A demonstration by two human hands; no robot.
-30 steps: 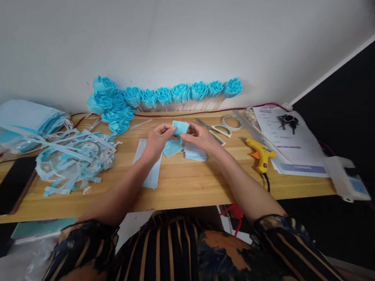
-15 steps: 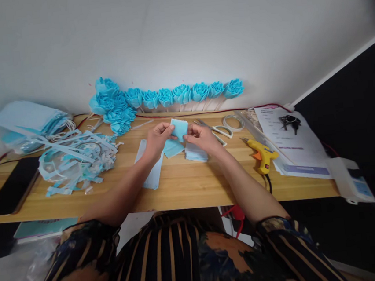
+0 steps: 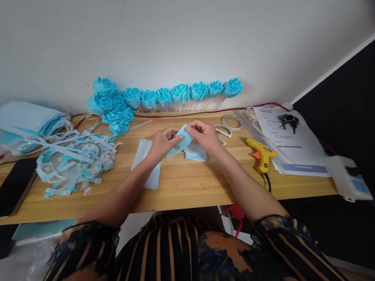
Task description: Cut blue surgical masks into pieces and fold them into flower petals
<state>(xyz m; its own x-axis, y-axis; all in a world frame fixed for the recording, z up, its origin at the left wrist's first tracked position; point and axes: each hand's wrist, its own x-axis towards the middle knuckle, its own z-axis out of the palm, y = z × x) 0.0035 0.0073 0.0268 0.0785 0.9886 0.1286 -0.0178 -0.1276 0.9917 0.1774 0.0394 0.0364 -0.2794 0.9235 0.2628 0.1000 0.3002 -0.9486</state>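
Between my two hands is a small light-blue piece of mask fabric [image 3: 183, 137], tilted and held just above the table. My left hand [image 3: 165, 142] pinches its left side with thumb and fingers. At its upper right corner, my right hand [image 3: 204, 135] grips it the same way. Below my right hand lies a stack of pale cut pieces [image 3: 195, 152]. A long pale-blue strip of fabric [image 3: 152, 179] lies partly under my left forearm. Scissors [image 3: 223, 131] show only by their white handles behind my right hand.
Blue fabric roses [image 3: 180, 93] line the wall. At left are a pile of cut strips [image 3: 76, 158], stacked face masks [image 3: 29, 118] and a phone [image 3: 11, 187]. To the right are a tape roll [image 3: 232, 122], a yellow glue gun [image 3: 262, 154], papers [image 3: 282, 138] and keys [image 3: 289, 122].
The fabric piece was held up as a flat square; now it is turned onto a slant and partly covered by my fingers. My hands have come closer together.
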